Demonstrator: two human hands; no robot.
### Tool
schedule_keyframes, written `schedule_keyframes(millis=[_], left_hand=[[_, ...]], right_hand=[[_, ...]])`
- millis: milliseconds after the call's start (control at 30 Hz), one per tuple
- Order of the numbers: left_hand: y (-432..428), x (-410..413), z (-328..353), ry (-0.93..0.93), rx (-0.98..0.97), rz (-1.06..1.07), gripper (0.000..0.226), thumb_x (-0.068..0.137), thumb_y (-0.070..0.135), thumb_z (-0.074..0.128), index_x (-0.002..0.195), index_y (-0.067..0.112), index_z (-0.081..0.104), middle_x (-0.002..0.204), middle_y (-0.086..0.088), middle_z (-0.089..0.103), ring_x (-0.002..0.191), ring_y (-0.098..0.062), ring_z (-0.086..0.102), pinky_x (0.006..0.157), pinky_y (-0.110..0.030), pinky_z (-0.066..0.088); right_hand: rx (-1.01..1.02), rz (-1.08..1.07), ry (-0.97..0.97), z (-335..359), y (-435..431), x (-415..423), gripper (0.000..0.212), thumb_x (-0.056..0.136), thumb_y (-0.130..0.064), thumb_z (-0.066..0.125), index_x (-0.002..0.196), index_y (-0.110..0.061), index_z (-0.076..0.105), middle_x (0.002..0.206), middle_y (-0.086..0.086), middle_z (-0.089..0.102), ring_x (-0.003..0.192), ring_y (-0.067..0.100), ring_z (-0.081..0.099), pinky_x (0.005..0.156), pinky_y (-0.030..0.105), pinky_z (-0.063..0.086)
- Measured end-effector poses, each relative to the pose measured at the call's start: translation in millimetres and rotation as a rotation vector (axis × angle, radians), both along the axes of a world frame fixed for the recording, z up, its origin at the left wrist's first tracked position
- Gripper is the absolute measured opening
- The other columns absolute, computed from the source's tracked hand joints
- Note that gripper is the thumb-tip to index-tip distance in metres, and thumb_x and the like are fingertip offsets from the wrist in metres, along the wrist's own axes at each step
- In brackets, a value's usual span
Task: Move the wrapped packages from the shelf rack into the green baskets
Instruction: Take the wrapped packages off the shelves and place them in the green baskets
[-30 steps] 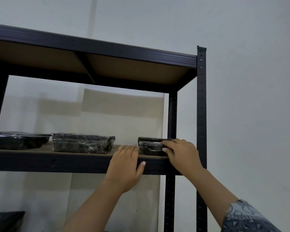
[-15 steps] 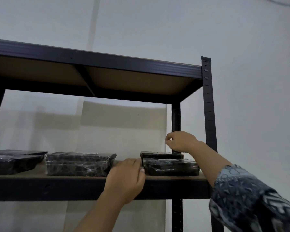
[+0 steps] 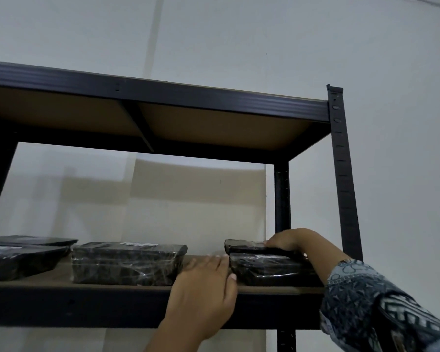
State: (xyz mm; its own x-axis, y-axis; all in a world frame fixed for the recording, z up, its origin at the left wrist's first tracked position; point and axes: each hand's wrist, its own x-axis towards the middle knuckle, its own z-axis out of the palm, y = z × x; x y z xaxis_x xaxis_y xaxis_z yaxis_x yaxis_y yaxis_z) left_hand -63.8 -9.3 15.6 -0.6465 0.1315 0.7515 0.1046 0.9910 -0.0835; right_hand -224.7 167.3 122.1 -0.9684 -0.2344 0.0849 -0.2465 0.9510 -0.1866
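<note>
A patterned blue sleeve point(image 3: 381, 303) fills the lower right corner, nearest the viewer. Beside it, the person's left hand point(image 3: 203, 288) lies flat over the front edge of a dark metal shelf rack point(image 3: 87, 306), fingers straight and holding nothing. It has kept this place for the past second.

Just past those fingertips sits a black wrapped package point(image 3: 272, 269), at the right end of the shelf board. A second ago the right hand gripped this front package; it has since let go, and the package sits further forward.

To the left is a larger wrapped package point(image 3: 127, 262), and further left two flatter ones point(image 3: 23, 260), one behind the other.

Behind the front package lies a second, thinner package point(image 3: 244, 246). The right hand point(image 3: 287, 241), which was lifted clear by the rear post half a second ago, has come down on top of it. Its thumb rests on the top face and the knuckles arch over it. The fingers are hidden behind, so I cannot tell whether they have closed round it.

This looks like a reach for the back package. Every package in sight is still on the shelf, and no green basket is in view.

Beyond are the upper shelf point(image 3: 163, 92) and a plain pale wall point(image 3: 239, 34).
</note>
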Motion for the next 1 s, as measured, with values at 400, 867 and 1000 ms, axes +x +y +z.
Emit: schedule_keyframes(millis=[400, 867, 1000], left_hand=[[1.3, -0.1, -1.1, 0.022, 0.003, 0.006, 0.052, 0.098, 0.040, 0.020, 0.146, 0.022, 0.024, 0.150, 0.005, 0.031, 0.136, -0.009, 0.025, 0.108, -0.026, 0.022], [0.1, -2.4, -5.2, 0.101, 0.005, -0.034, 0.075, 0.082, 0.047, -0.002, 0.141, 0.023, 0.038, 0.140, 0.006, 0.047, 0.128, -0.012, 0.040, 0.100, -0.027, 0.035], [1.1, -2.6, -6.3, 0.150, 0.006, -0.021, 0.064, 0.088, 0.042, 0.014, 0.126, 0.014, 0.057, 0.121, -0.002, 0.064, 0.115, -0.021, 0.056, 0.089, -0.036, 0.048]], right_hand=[[-0.591, 0.038, 0.139, -1.5, 14.0, -40.2, 0.130, 0.005, -0.063, 0.085, 0.122, -0.021, 0.048, 0.120, 0.007, 0.058, 0.106, 0.027, 0.058, 0.088, 0.046, 0.054], [-0.831, 0.318, 0.419, 10.3, 2.6, 56.7, 0.081, 0.071, -0.037, 0.079, 0.136, -0.025, 0.033, 0.130, 0.008, 0.030, 0.107, 0.025, 0.050, 0.075, 0.030, 0.056], [-0.899, 0.393, 0.438, 0.4, 10.6, 85.7, 0.082, 0.071, -0.041, 0.078, 0.137, -0.026, 0.032, 0.129, 0.006, 0.033, 0.105, 0.019, 0.051, 0.084, 0.034, 0.055]])
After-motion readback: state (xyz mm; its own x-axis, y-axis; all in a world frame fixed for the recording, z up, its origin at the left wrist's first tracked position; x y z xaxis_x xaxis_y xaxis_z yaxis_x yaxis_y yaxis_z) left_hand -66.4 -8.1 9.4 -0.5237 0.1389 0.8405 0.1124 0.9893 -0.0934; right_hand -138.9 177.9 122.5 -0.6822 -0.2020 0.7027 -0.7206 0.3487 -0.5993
